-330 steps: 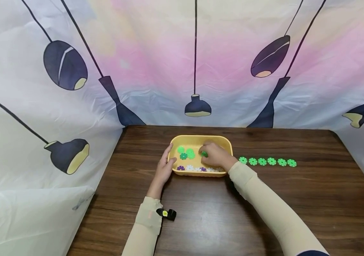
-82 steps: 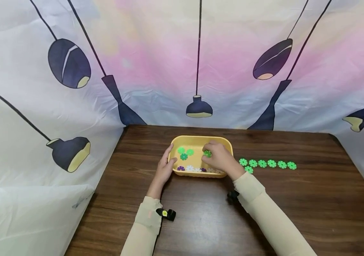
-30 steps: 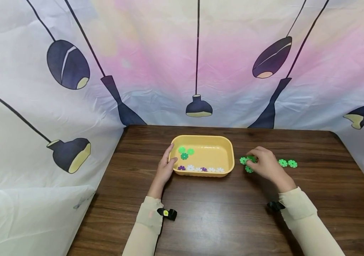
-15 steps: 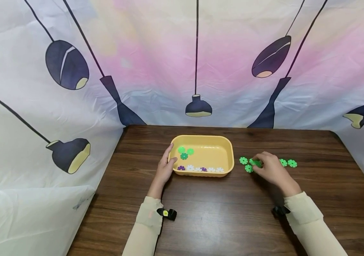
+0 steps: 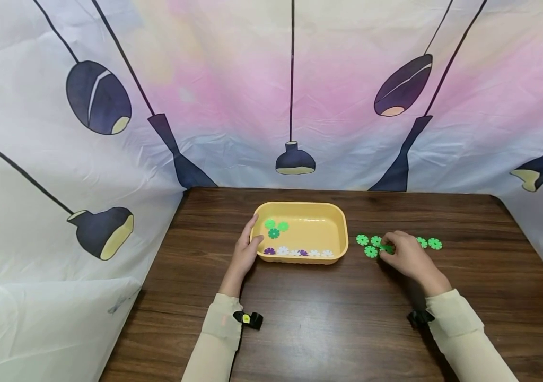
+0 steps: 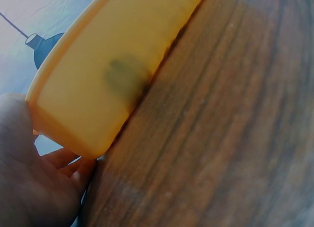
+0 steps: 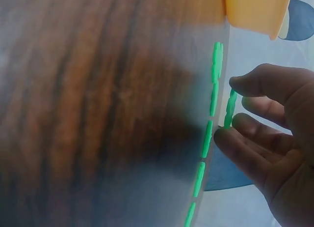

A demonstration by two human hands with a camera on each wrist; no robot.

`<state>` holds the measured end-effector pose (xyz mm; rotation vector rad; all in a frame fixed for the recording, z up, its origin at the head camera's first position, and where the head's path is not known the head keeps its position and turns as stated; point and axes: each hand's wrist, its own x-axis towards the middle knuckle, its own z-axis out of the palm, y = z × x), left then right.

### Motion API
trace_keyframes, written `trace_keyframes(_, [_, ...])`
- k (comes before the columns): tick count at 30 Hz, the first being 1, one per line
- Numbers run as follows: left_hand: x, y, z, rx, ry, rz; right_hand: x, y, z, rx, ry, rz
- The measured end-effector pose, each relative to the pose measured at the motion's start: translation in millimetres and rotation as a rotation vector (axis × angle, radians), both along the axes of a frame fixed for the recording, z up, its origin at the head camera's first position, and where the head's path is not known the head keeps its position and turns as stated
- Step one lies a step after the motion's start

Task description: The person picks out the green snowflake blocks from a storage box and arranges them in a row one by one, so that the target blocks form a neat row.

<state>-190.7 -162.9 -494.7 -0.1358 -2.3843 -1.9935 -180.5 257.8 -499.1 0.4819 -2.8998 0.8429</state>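
Note:
At the left end of a yellow plastic tray [image 5: 309,228], my left hand [image 5: 243,255] grips the rim, thumb at the inner side and fingers outside; the left wrist view shows the tray wall [image 6: 98,65] close up. My right hand [image 5: 407,258] pinches a green flower-shaped plastic disc [image 7: 230,108] by its edges, between thumb and fingertips. That disc is close over the table, right of a single green disc [image 5: 370,251] lying in front of the row. The row of green discs [image 5: 362,240] runs rightward, its middle hidden behind my right hand.
Inside the tray lie a few green discs [image 5: 273,233] at the left and several white and purple discs [image 5: 283,250] along the near wall. The dark wooden table [image 5: 300,318] ends at a printed cloth backdrop [image 5: 233,132]. Each wrist wears a black strap camera [image 5: 248,319].
A seventh green disc came to lie in front of the row of six. My right hand then took another from the tray, carried it right and lowered it beside that one. The left hand stayed put.

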Motion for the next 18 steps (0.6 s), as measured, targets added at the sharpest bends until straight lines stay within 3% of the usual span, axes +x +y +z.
trace_keyframes(18, [-0.4,0.5,-2.0,0.012,0.009,-0.004,-0.4,6.3,-2.6,0.008,-0.067,-0.009])
